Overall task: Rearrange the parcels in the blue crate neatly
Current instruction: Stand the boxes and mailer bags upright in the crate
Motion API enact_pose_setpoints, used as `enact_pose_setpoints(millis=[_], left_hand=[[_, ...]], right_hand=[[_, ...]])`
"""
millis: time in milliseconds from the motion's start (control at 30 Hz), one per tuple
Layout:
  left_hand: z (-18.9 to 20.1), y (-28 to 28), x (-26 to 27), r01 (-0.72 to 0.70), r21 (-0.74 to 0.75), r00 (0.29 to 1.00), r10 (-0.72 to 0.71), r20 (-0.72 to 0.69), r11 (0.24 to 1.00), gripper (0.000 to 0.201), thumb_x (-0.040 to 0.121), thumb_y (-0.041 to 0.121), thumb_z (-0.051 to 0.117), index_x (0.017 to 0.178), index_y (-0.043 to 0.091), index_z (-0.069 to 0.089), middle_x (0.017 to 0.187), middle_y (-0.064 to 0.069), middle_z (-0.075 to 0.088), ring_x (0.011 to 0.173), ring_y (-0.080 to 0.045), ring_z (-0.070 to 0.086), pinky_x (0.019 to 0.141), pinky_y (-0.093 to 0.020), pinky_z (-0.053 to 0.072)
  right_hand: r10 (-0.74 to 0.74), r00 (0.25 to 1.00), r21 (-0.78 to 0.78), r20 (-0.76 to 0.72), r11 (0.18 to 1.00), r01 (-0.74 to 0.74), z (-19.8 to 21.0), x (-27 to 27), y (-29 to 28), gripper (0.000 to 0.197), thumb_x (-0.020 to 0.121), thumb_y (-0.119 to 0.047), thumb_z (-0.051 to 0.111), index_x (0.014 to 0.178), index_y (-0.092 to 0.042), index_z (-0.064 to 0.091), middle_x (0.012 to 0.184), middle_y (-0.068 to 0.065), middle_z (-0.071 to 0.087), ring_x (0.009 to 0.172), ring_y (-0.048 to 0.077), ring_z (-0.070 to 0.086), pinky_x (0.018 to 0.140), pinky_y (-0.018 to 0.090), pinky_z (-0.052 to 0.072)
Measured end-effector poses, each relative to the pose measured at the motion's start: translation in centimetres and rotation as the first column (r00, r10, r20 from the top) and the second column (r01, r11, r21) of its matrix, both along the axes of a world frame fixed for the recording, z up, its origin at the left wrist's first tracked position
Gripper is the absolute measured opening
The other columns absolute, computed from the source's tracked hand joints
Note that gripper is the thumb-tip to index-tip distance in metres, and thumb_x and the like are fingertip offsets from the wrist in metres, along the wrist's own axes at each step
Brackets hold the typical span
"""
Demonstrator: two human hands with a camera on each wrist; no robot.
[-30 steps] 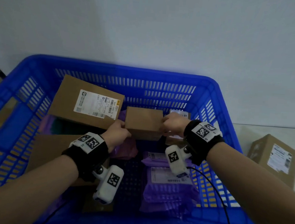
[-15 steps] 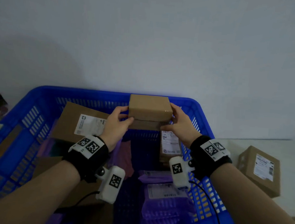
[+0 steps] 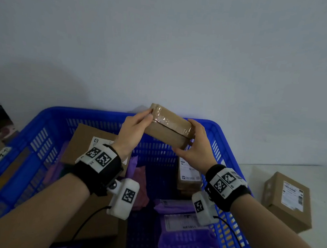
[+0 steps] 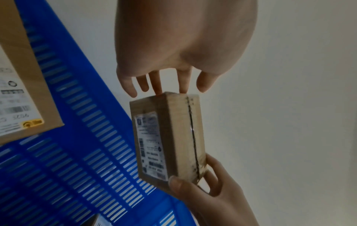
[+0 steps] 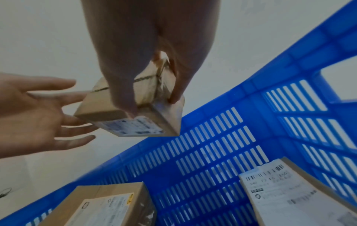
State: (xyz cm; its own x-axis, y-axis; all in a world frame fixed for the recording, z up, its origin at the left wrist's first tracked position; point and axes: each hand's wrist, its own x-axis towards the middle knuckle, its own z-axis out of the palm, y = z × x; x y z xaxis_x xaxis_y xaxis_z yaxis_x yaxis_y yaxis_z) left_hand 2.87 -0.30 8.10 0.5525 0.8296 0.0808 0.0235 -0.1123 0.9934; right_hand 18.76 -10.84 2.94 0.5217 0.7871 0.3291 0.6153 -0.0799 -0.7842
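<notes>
Small cardboard box (image 3: 169, 129): its label (image 4: 149, 143) is blurred, print unreadable. Right hand (image 5: 146, 50) covers the box's taped end. Purple mailer bags (image 3: 185, 241) run off the head view's lower edge. Large labelled box (image 4: 21, 85) is cut by the left edge.

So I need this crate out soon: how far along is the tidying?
Partly done. The purple mailer bags already lie stacked at the blue plastic crate's near right. In hand: the small taped brown cardboard box, held above the crate, right hand in a firm grip, left hand steadying it with its fingertips. Left: the large labelled cardboard box leans against the far wall, with pink bags loose in the middle.
</notes>
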Motion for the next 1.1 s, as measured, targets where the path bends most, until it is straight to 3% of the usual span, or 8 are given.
enact_pose_setpoints(millis=[100,200,300,467,600,767,933,1100], left_hand=[[-0.2,0.7,-0.2,0.003,-0.053,1.0,-0.001,0.021,0.999,0.041,0.101,0.037,0.035,0.139,0.027,0.043,0.131,0.02,0.047,0.122,0.005,0.042,0.11,-0.026,0.03],[-1.4,1.4,-0.2,-0.023,-0.23,0.999,0.03,0.03,0.973,0.054,0.098,0.041,0.041,0.147,0.025,0.029,0.15,0.005,0.034,0.138,-0.017,0.033,0.115,-0.044,0.028],[-2.9,1.7,-0.3,0.061,-0.375,0.998,-0.048,0.043,0.925,0.061,0.09,0.041,0.058,0.144,0.032,0.033,0.145,0.003,0.044,0.131,-0.025,0.043,0.11,-0.045,0.036],[-4.4,1.6,0.2,0.168,-0.405,0.985,-0.138,0.104,0.899,0.059,0.082,0.034,0.07,0.133,0.045,0.043,0.12,0.0,0.068,0.111,-0.025,0.062,0.103,-0.05,0.041],[-4.7,2.5,0.0,0.048,-0.298,0.995,-0.021,0.095,0.953,0.097,0.063,0.042,0.083,0.143,0.044,0.028,0.146,-0.006,0.045,0.134,-0.021,0.043,0.108,-0.052,0.038],[-3.4,4.2,-1.4,0.174,0.346,0.939,-0.049,-0.34,0.922,0.091,0.071,0.042,0.076,0.146,0.039,0.025,0.159,0.004,0.016,0.146,-0.015,0.014,0.118,-0.044,0.02],[-2.3,5.1,-0.5,0.512,0.47,0.746,-0.099,-0.659,0.719,0.094,0.065,0.049,0.079,0.145,0.035,0.031,0.158,0.007,0.019,0.146,-0.014,0.011,0.118,-0.034,0.015],[-2.0,5.1,0.6,0.573,0.42,0.694,-0.144,-0.705,0.704,0.086,0.067,0.054,0.076,0.141,0.035,0.037,0.144,0.015,0.042,0.132,-0.01,0.041,0.104,-0.025,0.033]], right_hand=[[-0.022,0.952,-0.041,-0.305,0.999,0.01,0.1,0.1,-0.1,0.068,0.07,-0.024,0.08,0.128,-0.018,0.044,0.118,0.0,0.053,0.103,0.021,0.06,0.086,0.034,0.055],[0.042,0.673,-0.001,-0.738,0.998,-0.063,0.5,0.3,-0.2,0.043,0.085,-0.023,0.068,0.122,-0.006,0.053,0.123,0.019,0.059,0.103,0.028,0.064,0.087,0.037,0.057],[0.08,0.514,0.011,-0.854,0.991,-0.136,0.6,0.3,-0.5,0.038,0.093,-0.028,0.056,0.122,-0.003,0.057,0.119,0.019,0.062,0.1,0.025,0.065,0.081,0.034,0.059],[0.062,0.444,-0.022,-0.894,0.983,-0.182,0.4,0.2,-0.4,0.033,0.094,-0.035,0.05,0.115,-0.012,0.061,0.108,0.012,0.065,0.1,0.025,0.064,0.085,0.042,0.057],[0.041,0.575,-0.119,-0.817,0.964,-0.237,0.2,1.3,-0.2,0.044,0.087,-0.04,0.06,0.121,-0.011,0.06,0.12,0.016,0.061,0.108,0.028,0.061,0.091,0.05,0.053],[-0.004,0.957,-0.363,-0.292,0.925,-0.107,1.6,3.3,0.7,0.078,0.071,-0.035,0.079,0.131,-0.015,0.036,0.121,0.005,0.053,0.102,0.022,0.061,0.086,0.041,0.055],[0.207,0.978,-0.449,-0.04,0.87,-0.202,3.9,3.8,1.4,0.073,0.072,-0.025,0.08,0.131,-0.017,0.038,0.12,0.0,0.046,0.102,0.021,0.056,0.086,0.036,0.053],[0.304,0.953,-0.474,0.01,0.84,-0.263,4.4,3.6,2.3,0.073,0.072,-0.021,0.079,0.133,-0.021,0.038,0.124,0.0,0.047,0.107,0.023,0.056,0.089,0.035,0.052]])
